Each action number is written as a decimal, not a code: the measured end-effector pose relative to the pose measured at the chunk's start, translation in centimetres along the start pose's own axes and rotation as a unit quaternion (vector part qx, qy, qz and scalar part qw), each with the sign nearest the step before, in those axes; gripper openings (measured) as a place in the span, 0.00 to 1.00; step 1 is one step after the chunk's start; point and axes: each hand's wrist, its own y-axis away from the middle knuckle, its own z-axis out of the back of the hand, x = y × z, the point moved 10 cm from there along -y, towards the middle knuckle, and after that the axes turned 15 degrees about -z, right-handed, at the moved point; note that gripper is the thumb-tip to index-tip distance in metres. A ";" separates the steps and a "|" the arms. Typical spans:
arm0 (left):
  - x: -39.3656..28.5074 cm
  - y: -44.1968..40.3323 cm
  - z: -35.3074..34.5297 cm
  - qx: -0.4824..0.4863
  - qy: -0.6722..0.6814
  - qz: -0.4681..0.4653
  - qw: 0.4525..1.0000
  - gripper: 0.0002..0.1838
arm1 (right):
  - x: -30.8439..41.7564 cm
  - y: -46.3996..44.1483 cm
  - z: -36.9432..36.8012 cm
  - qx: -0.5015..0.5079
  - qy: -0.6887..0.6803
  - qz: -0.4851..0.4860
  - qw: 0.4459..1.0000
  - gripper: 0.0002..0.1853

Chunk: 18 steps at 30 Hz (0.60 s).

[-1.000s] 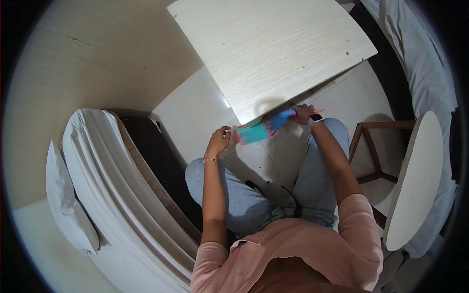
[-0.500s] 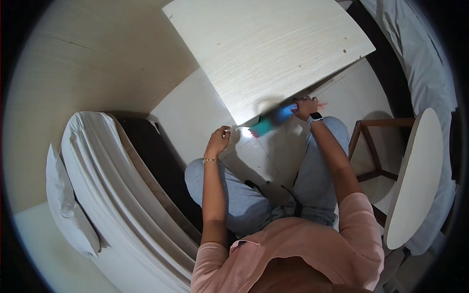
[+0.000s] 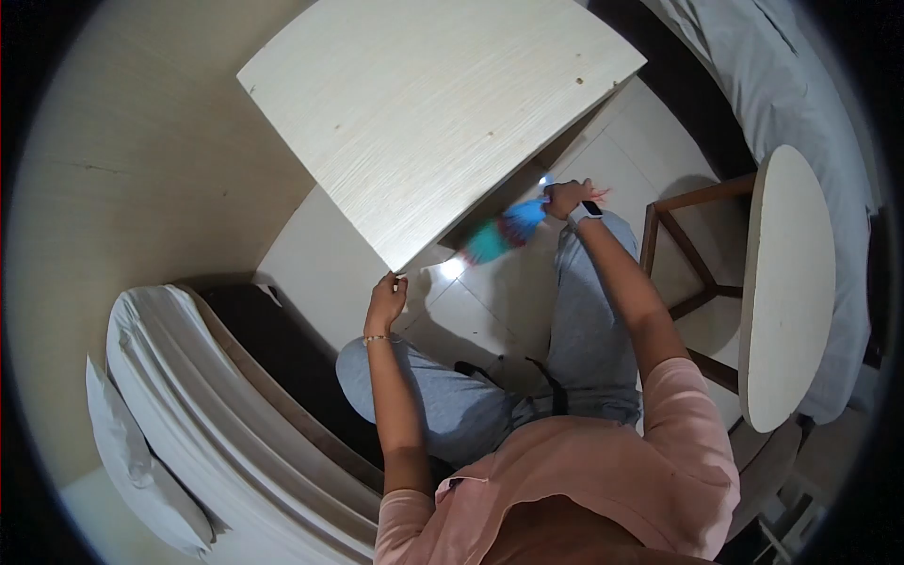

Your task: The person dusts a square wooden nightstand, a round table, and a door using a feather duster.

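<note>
My right hand (image 3: 568, 199), with a watch on the wrist, is closed around a fluffy duster (image 3: 507, 231). Blue and teal fibres, blurred by motion, point down-left toward the floor beside the table's open front. Reddish strands stick out on the other side of the fist. My left hand (image 3: 386, 301) is at the near corner of the pale wooden table (image 3: 443, 122), its fingers curled in. Its fingertips overlap the corner in view; whether they grip it or a small pale bit there cannot be made out.
A stool with a pale oval seat (image 3: 789, 292) and brown legs stands at right. Along the left is a bed with a white sheet (image 3: 221, 405) and a dark base. Grey fabric (image 3: 753, 85) hangs at upper right. Tiled floor (image 3: 471, 315) shows between my knees.
The view has shifted, so the table appears further left. My left hand has come to the table corner. The duster is still in my right hand and has swung slightly.
</note>
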 end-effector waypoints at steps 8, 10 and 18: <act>-0.8 -1.0 0.2 -0.007 -0.001 -0.001 1.000 0.18 | -13.9 -2.0 9.5 -0.144 0.102 -0.151 0.973 0.12; -0.9 -1.0 0.1 -0.010 0.004 -0.004 1.000 0.19 | -15.5 -0.7 13.5 -0.138 0.000 -0.154 0.978 0.11; -0.5 -1.1 -0.4 0.009 -0.001 0.004 1.000 0.18 | -17.7 -1.6 15.4 -0.215 0.039 -0.156 0.963 0.09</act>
